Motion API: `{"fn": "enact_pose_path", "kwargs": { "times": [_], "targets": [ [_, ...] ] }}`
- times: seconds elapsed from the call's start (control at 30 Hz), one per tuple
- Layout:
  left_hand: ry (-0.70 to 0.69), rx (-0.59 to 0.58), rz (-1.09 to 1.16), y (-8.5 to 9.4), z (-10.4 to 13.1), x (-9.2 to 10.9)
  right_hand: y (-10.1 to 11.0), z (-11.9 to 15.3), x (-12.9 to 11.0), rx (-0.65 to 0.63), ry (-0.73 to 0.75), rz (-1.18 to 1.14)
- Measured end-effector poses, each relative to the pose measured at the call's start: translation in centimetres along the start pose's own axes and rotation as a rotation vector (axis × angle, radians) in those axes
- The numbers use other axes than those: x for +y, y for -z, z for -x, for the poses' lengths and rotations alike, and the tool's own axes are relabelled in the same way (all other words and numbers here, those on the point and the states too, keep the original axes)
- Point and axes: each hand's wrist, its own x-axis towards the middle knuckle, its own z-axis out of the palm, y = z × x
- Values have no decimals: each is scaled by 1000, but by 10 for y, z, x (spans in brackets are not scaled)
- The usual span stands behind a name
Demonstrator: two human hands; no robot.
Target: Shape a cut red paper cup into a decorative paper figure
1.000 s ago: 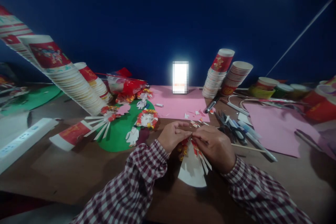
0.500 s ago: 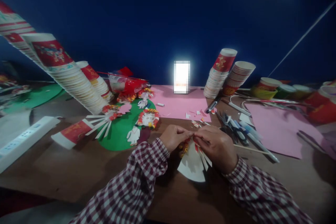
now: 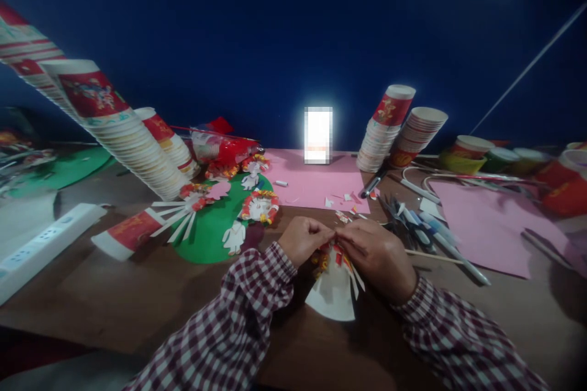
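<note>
Our cut paper cup (image 3: 332, 301) was on the near side of the central pink sheet (image 3: 318, 181), long axis pointing toward it. Its splayed strips (image 3: 361, 285) sat nearer our right hand (image 3: 380, 258). That hand and our left hand (image 3: 302, 240) pinched the cup's sheet-side end; exact grip hidden.

No readable text anywhere.

The brown table (image 3: 82, 299) bears green sheets (image 3: 197, 248), pink sheets (image 3: 477, 220), a white power strip (image 3: 50, 248) and stacked paper cups (image 3: 132, 149).
</note>
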Motion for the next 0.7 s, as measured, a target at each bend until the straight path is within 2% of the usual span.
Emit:
{"fn": "enact_pose_path", "kwargs": {
  "times": [0.23,0.53,0.7],
  "targets": [
    [-35,-1,17,0,-1,-3,2,1,1,4,51,113],
    [33,-6,117,-2,-1,-2,9,0,0,36,134,313],
    [21,-22,147,-1,-2,-3,18,-1,-3,72,173,382]
  ]
}}
